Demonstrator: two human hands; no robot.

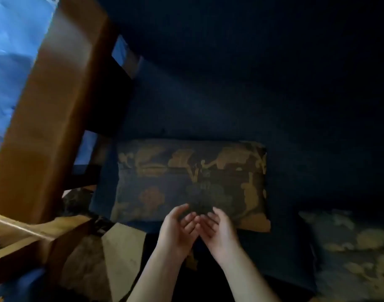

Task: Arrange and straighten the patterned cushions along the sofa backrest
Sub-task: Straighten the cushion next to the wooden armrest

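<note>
Both hands, left hand [180,225] and right hand [219,228], hover open and empty (palms up) just below a patterned cushion [191,182], which likely wants gripping by both ends and squaring against the sofa backrest [230,94].

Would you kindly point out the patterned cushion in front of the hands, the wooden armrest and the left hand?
patterned cushion [186,182]: head view, middle of its front face.
wooden armrest [56,105]: head view, broad top surface.
left hand [179,225]: head view, open palm, empty.
</note>
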